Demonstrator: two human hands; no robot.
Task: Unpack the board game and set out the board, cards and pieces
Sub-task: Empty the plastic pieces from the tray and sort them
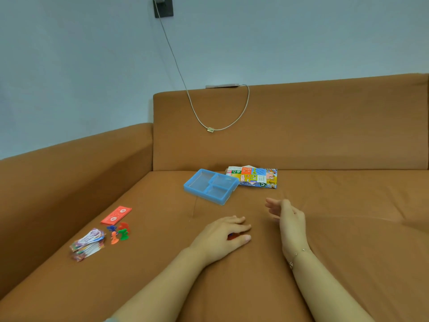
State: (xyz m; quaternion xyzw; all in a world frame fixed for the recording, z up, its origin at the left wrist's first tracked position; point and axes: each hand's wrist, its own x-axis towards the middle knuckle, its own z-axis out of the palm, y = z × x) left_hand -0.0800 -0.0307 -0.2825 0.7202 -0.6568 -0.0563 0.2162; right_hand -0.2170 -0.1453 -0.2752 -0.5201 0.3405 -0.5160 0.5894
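My left hand (222, 235) lies low on the sofa seat, thumb and fingers closed around a small red piece (232, 236) that is mostly hidden under it. My right hand (287, 217) hovers just to the right, fingers relaxed and holding nothing. An empty blue plastic tray (211, 187) with three compartments lies behind my hands. The folded colourful board (255, 176) sits behind the tray at the sofa back. To the left lie a red stack of notes (116, 214), several coloured pawns (119, 233) and a fanned stack of cards (89, 244).
Everything lies on a brown sofa seat (336, 228), with the armrest (69, 173) at left and the backrest behind. A charging cable (216, 129) hangs from a wall socket (162, 5) to a phone (221, 86) on the backrest.
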